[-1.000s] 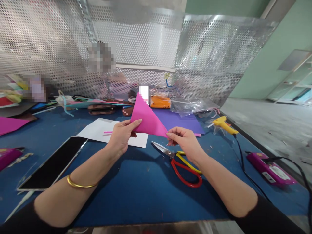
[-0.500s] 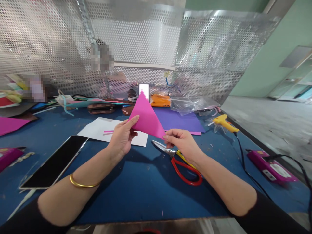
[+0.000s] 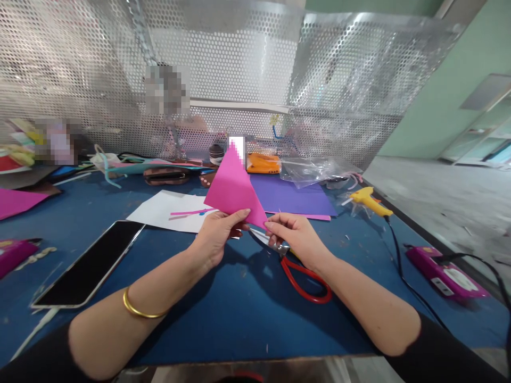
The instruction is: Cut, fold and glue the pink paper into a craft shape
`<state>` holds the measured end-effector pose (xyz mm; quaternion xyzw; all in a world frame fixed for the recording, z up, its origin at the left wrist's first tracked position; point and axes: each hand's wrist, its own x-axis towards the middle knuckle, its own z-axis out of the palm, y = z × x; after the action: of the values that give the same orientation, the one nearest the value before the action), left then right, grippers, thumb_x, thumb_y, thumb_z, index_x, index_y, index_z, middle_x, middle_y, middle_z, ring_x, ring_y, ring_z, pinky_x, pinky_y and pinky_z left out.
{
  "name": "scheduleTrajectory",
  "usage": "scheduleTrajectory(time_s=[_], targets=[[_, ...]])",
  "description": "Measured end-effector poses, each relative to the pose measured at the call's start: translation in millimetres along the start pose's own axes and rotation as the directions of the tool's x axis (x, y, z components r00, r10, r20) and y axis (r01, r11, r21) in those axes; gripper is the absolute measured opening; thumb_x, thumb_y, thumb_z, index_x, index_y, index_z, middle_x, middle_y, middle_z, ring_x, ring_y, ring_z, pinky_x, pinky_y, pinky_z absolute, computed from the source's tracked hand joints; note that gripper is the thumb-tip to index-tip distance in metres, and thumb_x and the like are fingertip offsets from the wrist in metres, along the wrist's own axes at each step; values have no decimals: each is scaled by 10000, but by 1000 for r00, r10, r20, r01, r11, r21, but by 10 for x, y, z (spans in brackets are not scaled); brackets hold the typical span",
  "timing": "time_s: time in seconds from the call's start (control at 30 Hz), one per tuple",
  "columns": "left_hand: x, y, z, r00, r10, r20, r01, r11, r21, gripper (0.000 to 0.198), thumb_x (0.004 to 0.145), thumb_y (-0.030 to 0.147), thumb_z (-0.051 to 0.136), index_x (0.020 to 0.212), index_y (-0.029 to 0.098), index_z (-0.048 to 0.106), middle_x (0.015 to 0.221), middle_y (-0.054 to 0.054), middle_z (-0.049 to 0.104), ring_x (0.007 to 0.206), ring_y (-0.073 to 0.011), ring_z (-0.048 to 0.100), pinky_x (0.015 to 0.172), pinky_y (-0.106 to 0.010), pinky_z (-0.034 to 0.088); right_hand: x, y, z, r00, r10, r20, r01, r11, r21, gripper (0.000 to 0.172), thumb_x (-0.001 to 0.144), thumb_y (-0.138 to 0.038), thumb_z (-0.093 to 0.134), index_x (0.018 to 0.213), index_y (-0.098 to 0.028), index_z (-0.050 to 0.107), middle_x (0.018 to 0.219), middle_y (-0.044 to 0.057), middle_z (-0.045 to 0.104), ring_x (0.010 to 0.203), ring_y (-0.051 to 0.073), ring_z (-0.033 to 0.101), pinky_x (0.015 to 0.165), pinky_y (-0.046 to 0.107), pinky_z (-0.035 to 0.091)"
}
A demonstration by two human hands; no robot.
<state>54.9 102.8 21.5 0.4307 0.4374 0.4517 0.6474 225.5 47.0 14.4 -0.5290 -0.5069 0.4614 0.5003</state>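
Observation:
Both my hands hold a pink paper triangle (image 3: pixel 233 186) upright above the blue table (image 3: pixel 223 303). My left hand (image 3: pixel 217 239) pinches its lower edge, thumb on the front. My right hand (image 3: pixel 293 236) pinches the lower right corner, close beside the left hand. Red and yellow handled scissors (image 3: pixel 303 274) lie on the table just under my right hand. A white sheet (image 3: pixel 171 211) with a thin pink strip lies behind my left hand, and a purple sheet (image 3: pixel 293 199) lies behind the triangle.
A dark phone (image 3: pixel 90 266) lies at the left. A yellow glue gun (image 3: pixel 369 201) with a black cord and a magenta box (image 3: pixel 445 274) sit at the right. Clear plastic bags (image 3: pixel 315 170), an orange object (image 3: pixel 262 164) and craft scraps line the perforated metal screen (image 3: pixel 239 74).
My left hand slid right along the triangle's lower edge toward my right hand. The triangle turned more upright and both hands dropped slightly.

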Motion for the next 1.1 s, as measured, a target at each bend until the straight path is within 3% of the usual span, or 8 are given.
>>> scheduleTrajectory(time_s=[0.2, 0.43, 0.63, 0.77, 0.87, 0.93, 1.07, 1.1], targets=[[2, 23, -3, 1000, 9, -12, -9, 1000, -13, 225, 629, 305, 859, 701, 127, 742, 641, -42, 680, 569, -116, 609, 506, -214, 428, 20, 43, -12, 999, -36, -11, 36, 999, -36, 205, 767, -372, 699, 672, -204, 628, 562, -31, 629, 518, 118, 576, 566, 268, 437], [-69, -4, 54, 989, -74, 126, 79, 996, -35, 263, 610, 290, 866, 774, 116, 757, 771, -111, 745, 702, -204, 699, 609, -287, 524, 14, 49, -11, 995, -103, -8, 102, 991, -84, 207, 789, -377, 668, 675, -212, 613, 567, -30, 619, 534, 125, 574, 589, 276, 452], [-52, -40, 37, 987, -113, 115, 121, 990, -73, 262, 629, 289, 860, 809, 130, 753, 727, -72, 739, 636, -173, 682, 502, -236, 466, -8, 41, 1, 994, -94, 53, 102, 977, -187, 201, 793, -380, 609, 688, -211, 582, 569, -34, 594, 509, 116, 563, 519, 245, 412], [-24, -28, 28, 990, -118, 76, 126, 985, -114, 223, 632, 224, 857, 803, 126, 753, 720, -67, 734, 584, -148, 656, 461, -215, 443, 13, -18, -32, 991, -86, 99, 113, 942, -317, 216, 835, -389, 516, 707, -221, 560, 605, -19, 611, 551, 133, 591, 553, 260, 445], [-1, 19, 6, 992, -127, 26, 130, 980, -152, 181, 662, 199, 838, 804, 129, 749, 738, -68, 733, 588, -142, 654, 459, -209, 448, -28, -133, -164, 987, -94, 133, 147, 859, -490, 149, 825, -314, 509, 754, -221, 601, 680, 5, 657, 631, 157, 603, 616, 289, 453], [18, 64, -21, 991, -131, -11, 127, 976, -178, 170, 682, 195, 829, 819, 138, 747, 754, -62, 733, 602, -134, 655, 459, -198, 444, -125, -212, -297, 984, -100, 148, 171, 763, -624, 110, 724, -236, 603, 824, -222, 647, 775, 25, 686, 708, 188, 604, 656, 313, 432], [64, 138, -79, 986, -151, -77, 131, 967, -221, 175, 713, 196, 821, 859, 139, 743, 770, -51, 726, 620, -115, 653, 472, -186, 441, -411, -229, -520, 984, -33, 178, 165, 565, -809, 373, 646, -166, 634, 1015, -190, 680, 948, 109, 711, 846, 293, 641, 696, 369, 421], [75, 147, -89, 984, -158, -88, 134, 964, -230, 173, 717, 192, 819, 862, 137, 741, 770, -51, 725, 616, -111, 650, 476, -187, 441, -468, -197, -543, 978, 18, 208, 179, 432, -884, 438, 677, -165, 606, 1112, -179, 658, 1017, 130, 701, 887, 307, 647, 709, 380, 435]])
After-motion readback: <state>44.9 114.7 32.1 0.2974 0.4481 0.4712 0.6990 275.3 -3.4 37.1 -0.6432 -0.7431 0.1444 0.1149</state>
